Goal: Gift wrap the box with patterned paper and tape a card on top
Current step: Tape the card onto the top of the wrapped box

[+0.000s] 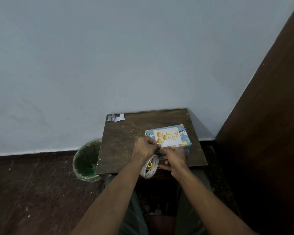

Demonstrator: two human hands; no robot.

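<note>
**Both hands meet at the near left corner of the wrapped box**

Your left hand (pixel 145 146) is curled, its fingertips pinched together at the near left corner of the card; what lies between them is too small to make out, though it sits right at the card's edge. Your right hand (pixel 174 157) is curled too, its knuckles against the near side of the box and its fingers tucked below, towards the tape roll; you cannot tell what it grips. The two hands touch each other just in front of the box.

Count what you have: one gift-wrapped box (pixel 185 135) in blue patterned paper, one card (pixel 167 137) lying flat on its top with three gold baubles and gold lettering, one tape roll (pixel 150 167) and one paper scrap (pixel 116 117).

The box rests on the right half of the small dark wooden table (pixel 126 141), just beyond your hands, so both hands lie at its near left corner. The tape roll hangs around your left wrist at the table's near edge, just beside your right hand. The scrap lies at the far left corner of the table, well apart from the box.

One green-lined waste bin (pixel 86 161) stands on the floor, left of the table.
</note>
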